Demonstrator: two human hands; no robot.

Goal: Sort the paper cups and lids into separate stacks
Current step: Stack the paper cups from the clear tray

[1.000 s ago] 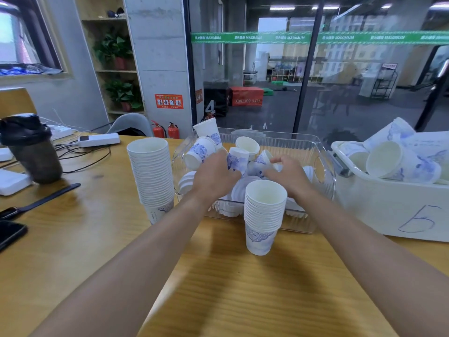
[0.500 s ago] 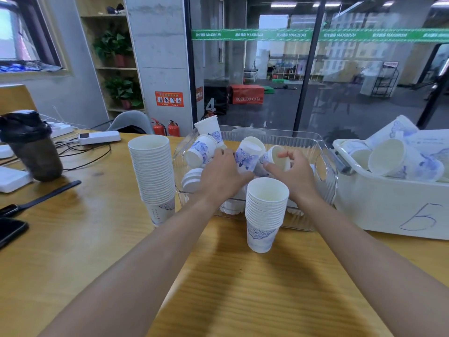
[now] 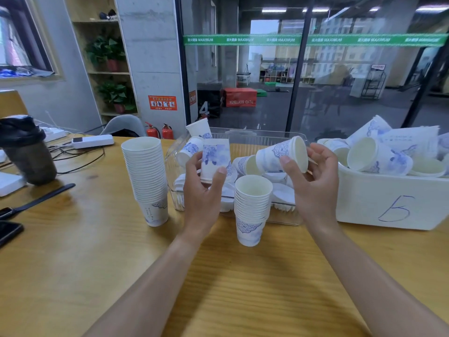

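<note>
The person stands at a wooden table (image 3: 73, 276) with both hands raised above a clear plastic bin (image 3: 245, 138). The left hand (image 3: 204, 193) holds one paper cup (image 3: 215, 160) with blue flower print, thumb on the near side and fingers curled behind it; the cup looks upside down, its narrow base toward the wrist. The right hand (image 3: 313, 183) holds a second cup (image 3: 283, 154) lying on its side, the open mouth turned to the right, pinched between thumb and fingers.

Directly in front of the hands stands a short stack of cups (image 3: 251, 210), upright on the table and touching the near wall of the bin. It hides part of the white lids (image 3: 283, 195) that lie in the bin together with some loose cups. To the left of the bin stands a taller stack of cups (image 3: 147, 178).

On the right a white box (image 3: 393, 203) marked with a handwritten sign is full of more cups thrown in at all angles. At the far left I see a dark shaker bottle (image 3: 26, 149), a power strip (image 3: 93, 141) with cables, a black strap (image 3: 36, 201) and the corner of a phone (image 3: 8, 231).
</note>
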